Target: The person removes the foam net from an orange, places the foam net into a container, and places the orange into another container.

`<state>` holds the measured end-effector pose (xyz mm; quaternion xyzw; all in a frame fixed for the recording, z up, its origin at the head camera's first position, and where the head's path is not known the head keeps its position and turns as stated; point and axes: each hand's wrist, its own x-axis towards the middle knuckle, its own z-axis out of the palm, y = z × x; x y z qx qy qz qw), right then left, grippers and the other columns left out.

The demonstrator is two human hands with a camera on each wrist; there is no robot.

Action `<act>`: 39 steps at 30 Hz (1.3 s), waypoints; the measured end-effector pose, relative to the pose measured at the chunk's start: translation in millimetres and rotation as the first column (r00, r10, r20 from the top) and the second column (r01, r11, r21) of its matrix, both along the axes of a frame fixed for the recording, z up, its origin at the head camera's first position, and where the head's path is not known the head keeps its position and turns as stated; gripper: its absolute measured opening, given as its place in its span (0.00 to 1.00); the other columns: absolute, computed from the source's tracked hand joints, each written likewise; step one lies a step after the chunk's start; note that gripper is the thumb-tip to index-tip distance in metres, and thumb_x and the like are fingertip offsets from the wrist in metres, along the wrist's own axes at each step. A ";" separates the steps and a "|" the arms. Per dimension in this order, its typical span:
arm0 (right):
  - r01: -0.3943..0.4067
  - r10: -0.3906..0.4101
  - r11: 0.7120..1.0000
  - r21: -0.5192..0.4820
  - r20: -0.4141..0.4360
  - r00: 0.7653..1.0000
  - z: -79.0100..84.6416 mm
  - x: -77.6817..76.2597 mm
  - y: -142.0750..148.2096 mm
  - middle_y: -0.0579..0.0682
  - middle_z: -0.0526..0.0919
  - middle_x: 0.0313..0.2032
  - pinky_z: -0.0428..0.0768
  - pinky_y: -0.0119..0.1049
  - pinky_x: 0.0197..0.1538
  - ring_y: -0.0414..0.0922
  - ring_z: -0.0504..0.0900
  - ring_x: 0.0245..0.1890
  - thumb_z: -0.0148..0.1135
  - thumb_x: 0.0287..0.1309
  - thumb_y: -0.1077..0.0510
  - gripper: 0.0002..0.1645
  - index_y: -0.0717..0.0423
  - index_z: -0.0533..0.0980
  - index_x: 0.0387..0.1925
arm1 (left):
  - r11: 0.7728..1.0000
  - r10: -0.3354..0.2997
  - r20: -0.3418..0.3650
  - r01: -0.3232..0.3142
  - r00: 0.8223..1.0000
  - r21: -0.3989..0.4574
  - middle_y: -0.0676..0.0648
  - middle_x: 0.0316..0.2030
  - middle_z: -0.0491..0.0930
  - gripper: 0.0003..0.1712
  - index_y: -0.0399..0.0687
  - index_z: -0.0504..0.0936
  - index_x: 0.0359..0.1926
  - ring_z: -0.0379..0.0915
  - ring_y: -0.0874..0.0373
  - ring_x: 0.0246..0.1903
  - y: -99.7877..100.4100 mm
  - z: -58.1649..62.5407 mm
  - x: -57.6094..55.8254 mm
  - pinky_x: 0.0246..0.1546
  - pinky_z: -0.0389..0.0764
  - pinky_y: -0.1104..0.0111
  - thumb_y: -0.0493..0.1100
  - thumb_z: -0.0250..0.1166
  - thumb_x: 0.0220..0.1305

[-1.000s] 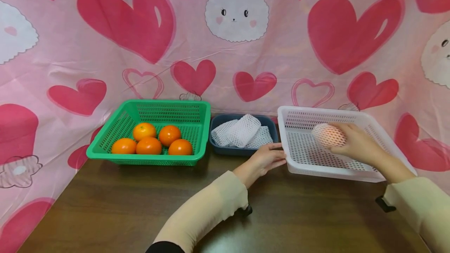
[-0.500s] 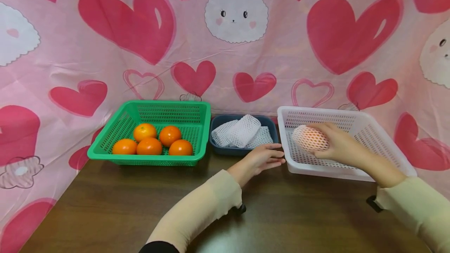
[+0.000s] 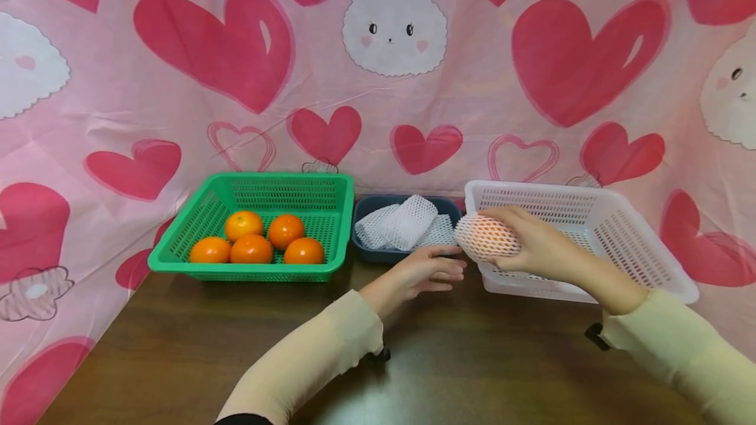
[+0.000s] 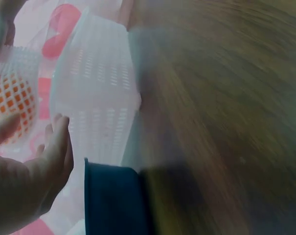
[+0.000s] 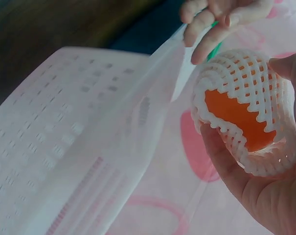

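In my right hand (image 3: 534, 244) I hold an orange (image 5: 238, 117) wrapped in a white foam net sleeve (image 3: 472, 238). The sleeve's opening shows bare peel in the right wrist view. This fruit is held over the left rim of the white basket (image 3: 638, 235). My left hand (image 3: 416, 274) hovers just left of it, fingers extended and holding nothing, in front of the dark blue tray (image 3: 369, 254). In the left wrist view, the fingers of the left hand (image 4: 35, 171) lie close to the netted orange (image 4: 14, 100).
Several bare oranges (image 3: 251, 249) sit in a green basket (image 3: 248, 269) on the left. Flat white foam nets (image 3: 407, 222) fill the blue tray between the baskets. A pink heart-print cloth (image 3: 390, 110) hangs behind the brown wooden table (image 3: 449, 359).
My right hand has carried the netted orange leftward from inside the white basket to its left rim. My left hand has left that rim and shifted slightly left.
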<state>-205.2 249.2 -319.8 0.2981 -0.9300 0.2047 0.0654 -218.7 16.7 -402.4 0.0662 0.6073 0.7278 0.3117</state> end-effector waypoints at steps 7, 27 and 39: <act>-0.053 0.054 0.997 -0.055 0.016 0.998 -12.6 -1.5 -22.0 0.60 0.78 0.57 0.78 0.63 0.52 0.57 0.77 0.53 0.78 0.45 0.54 0.44 0.57 0.72 0.65 | 0.999 -0.038 -0.037 0.037 0.999 -0.015 0.32 0.65 0.74 0.34 0.38 0.66 0.73 0.76 0.41 0.60 -26.0 -7.5 8.7 0.62 0.72 0.42 0.30 0.63 0.67; -0.171 0.190 0.976 -0.137 0.134 0.973 -72.3 6.5 -69.3 0.57 0.77 0.59 0.81 0.55 0.53 0.52 0.78 0.54 0.77 0.51 0.47 0.46 0.54 0.70 0.69 | 0.993 -0.032 -0.043 0.027 0.999 -0.112 0.37 0.61 0.77 0.43 0.37 0.60 0.75 0.80 0.49 0.51 -83.5 -20.9 28.7 0.59 0.76 0.46 0.25 0.66 0.61; -0.184 0.228 0.954 -0.238 0.175 0.958 -105.7 7.8 -88.6 0.54 0.76 0.58 0.78 0.48 0.53 0.48 0.77 0.53 0.77 0.52 0.50 0.45 0.56 0.69 0.70 | 0.992 0.046 0.018 -0.044 0.999 -0.118 0.36 0.63 0.73 0.40 0.31 0.59 0.75 0.76 0.47 0.55 -96.6 -31.1 29.9 0.63 0.73 0.46 0.34 0.65 0.67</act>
